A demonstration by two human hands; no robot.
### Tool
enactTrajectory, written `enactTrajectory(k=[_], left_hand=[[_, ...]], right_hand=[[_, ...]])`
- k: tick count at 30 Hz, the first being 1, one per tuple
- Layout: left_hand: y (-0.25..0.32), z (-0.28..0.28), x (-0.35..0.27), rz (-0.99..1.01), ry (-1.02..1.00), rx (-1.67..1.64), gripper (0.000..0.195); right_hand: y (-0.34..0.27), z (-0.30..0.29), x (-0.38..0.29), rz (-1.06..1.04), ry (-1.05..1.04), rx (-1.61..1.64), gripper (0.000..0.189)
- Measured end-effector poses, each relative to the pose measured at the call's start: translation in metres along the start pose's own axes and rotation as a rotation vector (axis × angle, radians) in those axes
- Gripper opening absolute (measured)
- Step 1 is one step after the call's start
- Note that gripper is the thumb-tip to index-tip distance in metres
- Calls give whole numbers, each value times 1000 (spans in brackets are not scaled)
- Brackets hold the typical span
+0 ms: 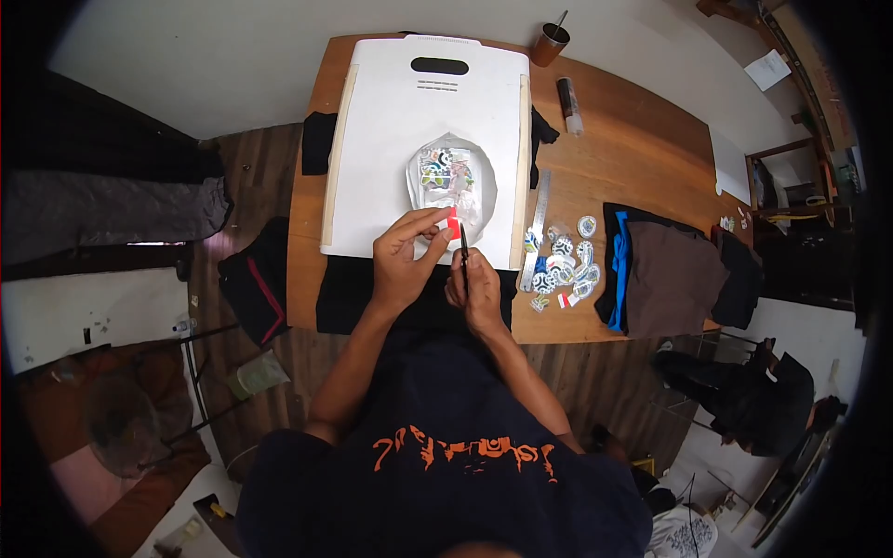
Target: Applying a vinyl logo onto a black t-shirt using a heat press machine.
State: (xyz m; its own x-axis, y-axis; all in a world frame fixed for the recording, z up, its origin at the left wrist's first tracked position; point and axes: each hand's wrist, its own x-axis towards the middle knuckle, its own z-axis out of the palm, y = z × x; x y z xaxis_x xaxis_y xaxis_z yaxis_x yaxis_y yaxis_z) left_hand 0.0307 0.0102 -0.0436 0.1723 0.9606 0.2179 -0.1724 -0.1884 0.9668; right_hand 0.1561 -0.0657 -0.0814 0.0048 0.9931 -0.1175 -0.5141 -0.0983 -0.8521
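My left hand (408, 254) pinches a small red and white patch (454, 227) between thumb and fingers. Dark-handled scissors (464, 259) are in my right hand (480, 286), their tips against the patch's right edge. Both hands are over the near end of a white plastic board (380, 132) with a handle slot. Just beyond my fingers, a round white container (490, 167) holds printed sticker or transfer scraps (437, 167). Under the board, black fabric (349, 300) shows at the near edge and the sides.
Right of the board lie a metal ruler (541, 209), several cut-out patches (561, 268) and folded garments (673, 279). Farther back on the wooden table (628, 146) are a spray can (569, 104) and a brown cup (550, 45). Dark cloth with a red stripe (261, 286) is at the left edge.
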Motion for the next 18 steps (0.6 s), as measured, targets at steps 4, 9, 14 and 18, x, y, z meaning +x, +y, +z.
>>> enactTrajectory(k=[4,9,14,18], left_hand=[[1,2,0,3,4,-15,35],[-1,1,0,-2,20,-15,34],[-5,3,-3,-49,53,-37,34],[-15,6,-8,-125,90,-107,35]], right_hand=[[2,-2,1,-2,-6,-23,39],[0,-2,1,-3,28,-17,39],[5,0,11,-119,133,-83,36],[-15,7,17,-85,78,52,25]])
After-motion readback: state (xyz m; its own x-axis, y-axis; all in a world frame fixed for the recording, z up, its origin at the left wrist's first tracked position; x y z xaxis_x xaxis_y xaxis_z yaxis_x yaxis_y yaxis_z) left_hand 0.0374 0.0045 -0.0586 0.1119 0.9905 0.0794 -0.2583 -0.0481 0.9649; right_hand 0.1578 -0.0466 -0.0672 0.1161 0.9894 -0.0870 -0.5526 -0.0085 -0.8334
